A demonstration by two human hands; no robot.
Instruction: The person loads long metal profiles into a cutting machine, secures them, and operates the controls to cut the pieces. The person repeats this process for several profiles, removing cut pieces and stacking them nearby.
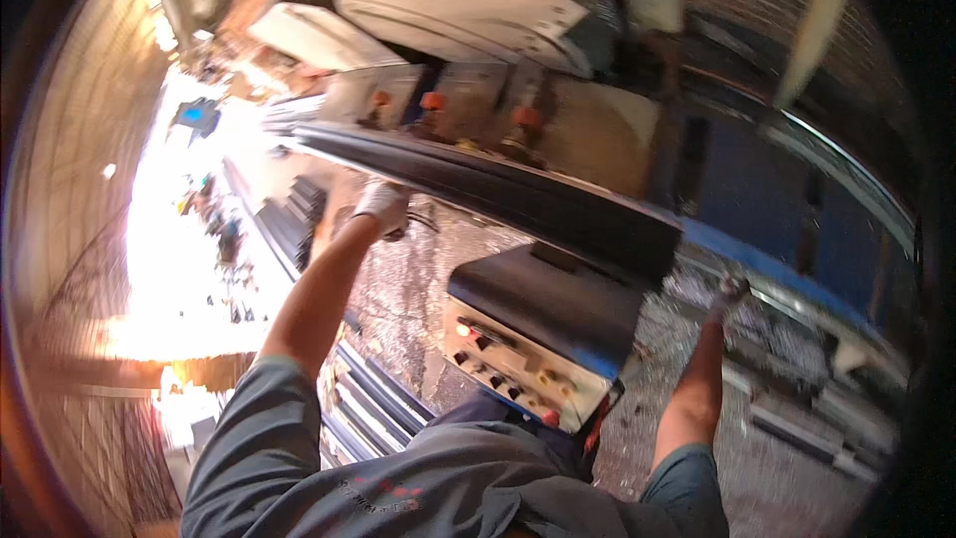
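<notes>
A long dark folded metal strip (498, 184) runs from the bright far left to near the middle right, along the front of a machine. My left hand (383, 205), in a pale glove, is at the strip's near edge and grips it, with part of the fingers hidden under it. My right hand (734, 289), gloved and blurred, is out to the right, apart from the strip's near end. It is close to the machine's blue edge (787, 264); its fingers are too smeared to read.
A control box (523, 374) with knobs and a lit button stands close before me, under the strip. Orange-topped fittings (431, 102) line the machine behind it. Metal lengths (373, 403) lie at lower left, and more bars (807, 428) at right.
</notes>
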